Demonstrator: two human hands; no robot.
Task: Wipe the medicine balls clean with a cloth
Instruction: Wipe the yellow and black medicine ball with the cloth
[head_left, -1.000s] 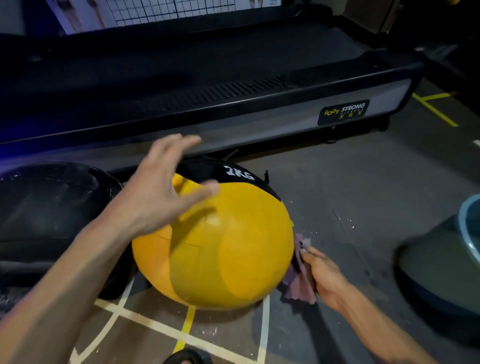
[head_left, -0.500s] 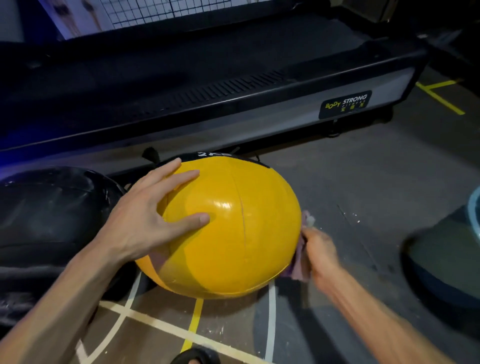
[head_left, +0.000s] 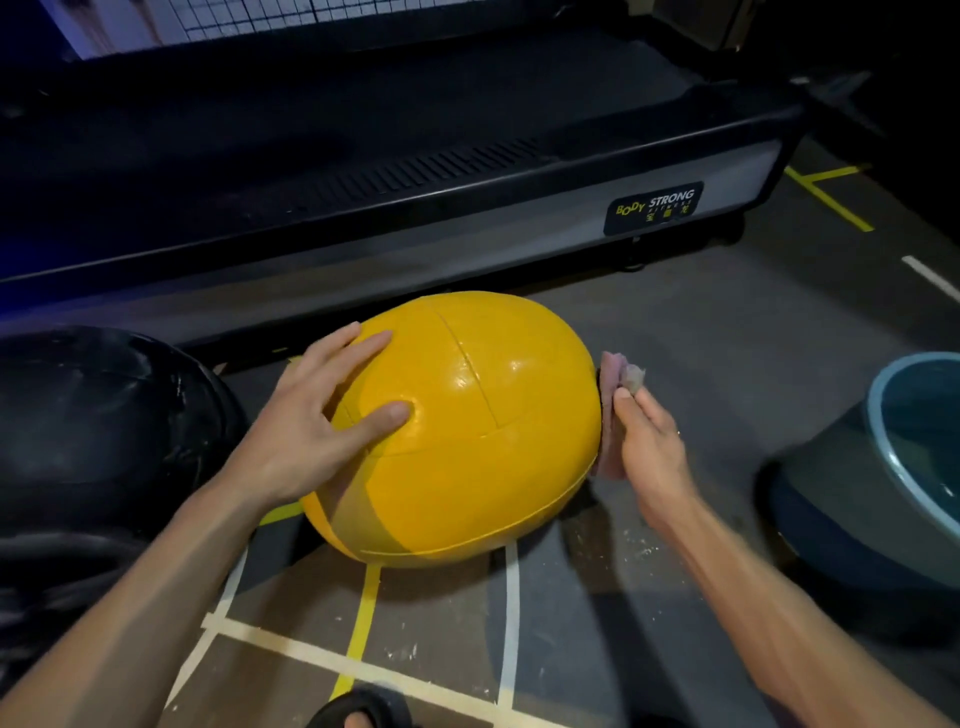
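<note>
A glossy yellow leather medicine ball (head_left: 457, 431) is sitting on the grey taped floor (head_left: 675, 332), just in front of a long black treadmill (head_left: 363, 156). The left hand (head_left: 306, 431) is resting on the ball's left side, its grip wide and fingers spread. On the ball's right side, the right hand (head_left: 649, 447) is pressing a crumpled pinkish cloth (head_left: 615, 384), gripping it.

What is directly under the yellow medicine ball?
The yellow medicine ball rests on the grey floor over white and yellow tape lines. Where the lines run beneath it, and the contact patch itself, are covered by the ball.
</note>
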